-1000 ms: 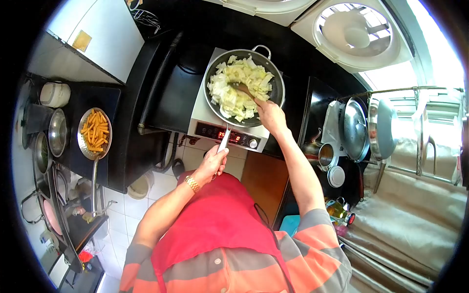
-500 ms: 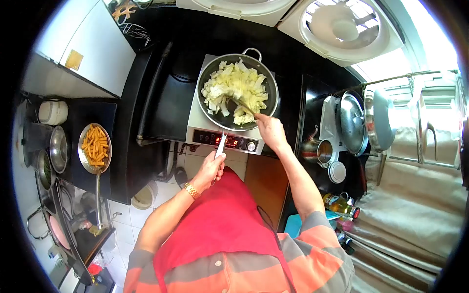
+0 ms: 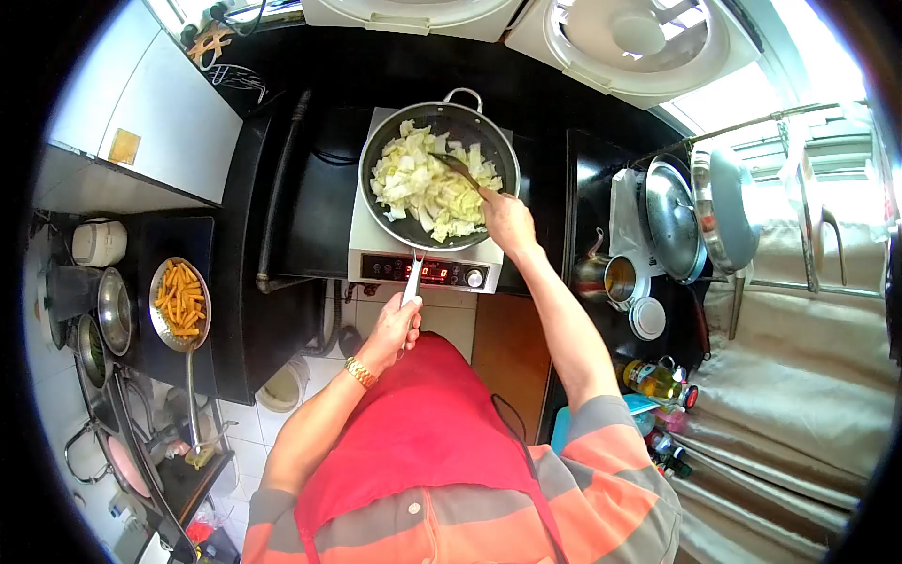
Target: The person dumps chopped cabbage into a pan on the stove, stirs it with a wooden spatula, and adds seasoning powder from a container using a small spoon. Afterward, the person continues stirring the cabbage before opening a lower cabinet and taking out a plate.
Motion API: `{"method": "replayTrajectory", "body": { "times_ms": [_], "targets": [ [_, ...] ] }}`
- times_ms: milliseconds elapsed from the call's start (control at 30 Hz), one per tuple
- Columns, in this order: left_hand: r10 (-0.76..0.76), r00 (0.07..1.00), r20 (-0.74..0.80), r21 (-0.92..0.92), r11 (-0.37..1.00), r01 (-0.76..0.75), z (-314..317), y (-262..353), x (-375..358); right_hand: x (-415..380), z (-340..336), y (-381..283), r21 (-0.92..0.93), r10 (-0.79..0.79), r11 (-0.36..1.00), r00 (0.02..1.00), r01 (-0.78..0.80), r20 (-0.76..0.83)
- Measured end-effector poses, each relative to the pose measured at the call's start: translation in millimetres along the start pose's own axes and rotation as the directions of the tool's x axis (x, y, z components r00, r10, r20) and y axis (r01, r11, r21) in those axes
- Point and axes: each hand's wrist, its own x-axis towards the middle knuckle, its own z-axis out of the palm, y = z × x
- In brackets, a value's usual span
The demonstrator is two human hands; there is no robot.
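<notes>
A dark frying pan (image 3: pixel 507 179) with a steel rim sits on an induction cooker (image 3: pixel 365 258) whose red digits are lit. Chopped cabbage (image 3: pixel 418 183) lies heaped inside it, pale green and white. My left hand (image 3: pixel 392 331) is wrapped round the pan's long handle (image 3: pixel 414 277) at the near side. In my right hand (image 3: pixel 509 224) is a brown spatula (image 3: pixel 460 169), which reaches over the pan's right rim. Its blade rests among the cabbage near the middle, partly covered by pieces.
At left stands a strainer ladle (image 3: pixel 155 315) full of orange-yellow strips (image 3: pixel 181 296). To the right are a steel pot (image 3: pixel 592 274), a white lid (image 3: pixel 647 318), a leaning pan lid (image 3: pixel 672 221) and an oil bottle (image 3: pixel 648 378). Range hood fans (image 3: pixel 620 38) are at the top.
The spatula's blade has moved up from the lower middle of the pan, and the cabbage has been shifted about. My left hand keeps the handle. The whole view has shifted slightly.
</notes>
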Motion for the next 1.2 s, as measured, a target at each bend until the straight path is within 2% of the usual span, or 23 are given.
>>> {"method": "replayTrajectory", "body": {
  "times_ms": [100,233,300,367,433,500,567,700,733,833,900,933,1067,1100,1200],
  "targets": [
    [-0.007,1.0,-0.004,-0.002,1.0,0.007,-0.3,2.7,-3.3,-17.6,-57.6,-6.3,-0.088,-0.03,0.996,0.999,0.034,0.04],
    [-0.009,1.0,-0.004,0.001,1.0,0.009,0.7,3.8,-4.9,-33.0,-141.1,-9.1,-0.394,-0.108,0.898,0.967,0.194,0.229],
    [-0.007,1.0,-0.001,-0.003,1.0,0.007,0.8,4.9,-4.8,-33.6,-151.3,-10.8,-0.492,-0.086,0.838,0.947,0.237,0.309],
    [-0.006,1.0,0.007,-0.003,1.0,0.006,-0.1,3.4,-5.7,-28.3,-126.0,-12.3,-0.519,-0.074,0.82,0.944,0.24,0.32],
    [0.0,1.0,-0.001,0.037,0.999,0.0,-0.5,2.5,-3.8,-14.1,-75.9,9.1,-0.367,-0.142,0.902,0.958,0.228,0.248],
    [-0.005,1.0,-0.015,0.049,0.999,0.006,0.0,3.9,-4.2,0.8,-60.5,-1.3,-0.236,-0.204,0.941,0.962,0.243,0.179],
    [-0.026,0.999,-0.026,0.062,0.998,0.028,-0.6,4.6,-5.7,9.8,-68.3,-15.6,-0.191,-0.196,0.956,0.968,0.224,0.154],
    [-0.003,1.0,-0.011,0.033,0.999,0.003,2.3,8.0,-7.6,37.5,-76.4,-32.1,-0.164,-0.259,0.945,0.954,0.283,0.153],
    [-0.008,1.0,-0.017,0.026,1.0,0.009,2.1,7.7,-8.3,41.5,-69.1,-36.0,-0.16,-0.257,0.946,0.954,0.281,0.155],
    [0.002,1.0,-0.019,0.043,0.999,-0.001,1.9,6.8,-7.6,49.9,-27.3,-37.6,0.032,-0.21,0.978,0.973,0.208,0.093],
    [-0.003,1.0,-0.02,0.043,0.999,0.004,0.9,5.8,-6.6,35.3,-0.6,-40.2,-0.065,-0.102,0.992,0.984,0.112,0.146],
    [-0.005,1.0,-0.016,0.04,0.999,0.006,1.1,5.3,-5.9,26.8,8.5,-32.3,-0.058,-0.129,0.989,0.981,0.139,0.143],
    [0.005,0.999,-0.044,0.028,1.0,-0.004,-0.8,-3.5,-0.1,-10.5,-26.4,-25.8,-0.151,-0.122,0.978,0.98,0.146,0.157],
    [-0.013,0.999,-0.03,-0.006,1.0,0.013,-2.2,-4.7,1.3,-21.8,-38.5,-25.8,-0.103,-0.12,0.986,0.988,0.13,0.096],
    [-0.024,0.999,-0.026,0.019,1.0,0.025,-2.3,-1.8,0.4,-55.9,-79.8,-32.0,0.026,-0.1,0.995,0.989,0.097,0.109]
  ]
}}
